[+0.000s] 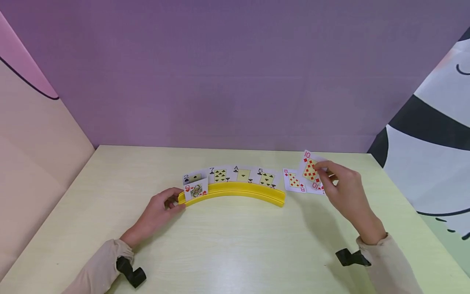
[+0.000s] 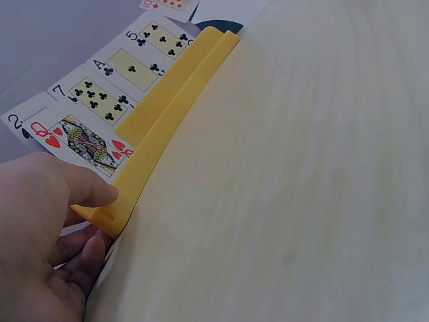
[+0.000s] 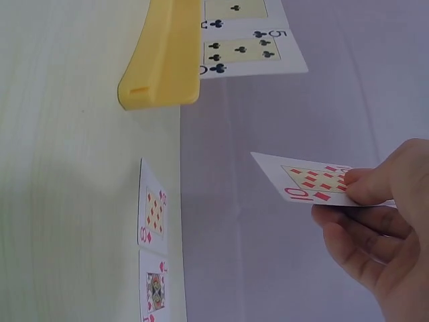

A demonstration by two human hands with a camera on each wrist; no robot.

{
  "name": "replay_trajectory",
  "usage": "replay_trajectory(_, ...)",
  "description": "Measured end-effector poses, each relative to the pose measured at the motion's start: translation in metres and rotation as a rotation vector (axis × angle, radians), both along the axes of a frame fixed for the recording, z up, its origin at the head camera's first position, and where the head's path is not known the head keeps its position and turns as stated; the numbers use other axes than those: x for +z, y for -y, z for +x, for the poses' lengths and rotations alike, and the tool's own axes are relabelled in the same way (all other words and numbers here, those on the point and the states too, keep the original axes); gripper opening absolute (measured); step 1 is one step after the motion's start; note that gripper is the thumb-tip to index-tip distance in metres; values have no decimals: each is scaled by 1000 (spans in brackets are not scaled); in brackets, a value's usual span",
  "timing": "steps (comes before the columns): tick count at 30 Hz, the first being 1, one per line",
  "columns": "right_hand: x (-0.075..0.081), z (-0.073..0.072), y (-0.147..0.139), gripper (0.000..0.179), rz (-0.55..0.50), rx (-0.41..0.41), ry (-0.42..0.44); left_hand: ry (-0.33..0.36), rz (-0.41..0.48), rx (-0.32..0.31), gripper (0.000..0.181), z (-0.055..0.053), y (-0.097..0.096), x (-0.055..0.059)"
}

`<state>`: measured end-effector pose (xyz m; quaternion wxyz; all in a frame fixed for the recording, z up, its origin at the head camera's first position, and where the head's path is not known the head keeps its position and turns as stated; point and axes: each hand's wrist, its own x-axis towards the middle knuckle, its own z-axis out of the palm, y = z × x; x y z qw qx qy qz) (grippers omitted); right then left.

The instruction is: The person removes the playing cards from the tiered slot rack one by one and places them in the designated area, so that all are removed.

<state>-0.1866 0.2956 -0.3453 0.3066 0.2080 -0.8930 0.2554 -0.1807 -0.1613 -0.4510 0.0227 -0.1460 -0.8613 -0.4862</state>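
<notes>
Beige sleeves (image 1: pixel 95 269) reach in from the lower left and lower right of the frame, over the pale table (image 1: pixel 235 249). Left of centre, the left hand (image 1: pixel 156 212) grips the near end of the yellow card holder (image 1: pixel 235 190), which curves across the middle. Its front slot bears only the queen of hearts (image 1: pixel 196 190); behind stand the two of spades (image 1: pixel 192 178), seven (image 1: pixel 220 175), ace (image 1: pixel 243 175) and five of clubs (image 1: pixel 267 178). Right of centre, the right hand (image 1: pixel 341 188) pinches the ten of diamonds (image 1: pixel 309 168), raised clear of the holder. Beyond it, the eight of diamonds (image 1: pixel 294 181) and a red jack (image 3: pixel 155 292) lie on the table. So five cards look placed, and three remain outside the holder. Purple cloth (image 1: pixel 235 73) fills the upper frame.
</notes>
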Motion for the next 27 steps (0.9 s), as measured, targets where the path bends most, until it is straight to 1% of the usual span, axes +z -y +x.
replay_trajectory(4,-3,-3,-8,19,0,-25,21,2,4,6,32,0,-1,0)
replay_trajectory(11,-8,-6,-19,16,-1,-64,73,-20,3,3,32,-2,1,-3)
replay_trajectory(19,-12,-8,-28,11,13,-98,154,-5,5,-6,33,-2,0,-2)
replay_trajectory(23,-15,-10,-37,11,11,-106,170,5,8,-2,33,-2,-1,-2)
replay_trajectory(27,-18,-13,-48,12,1,-133,176,5,6,0,33,-1,0,-2)
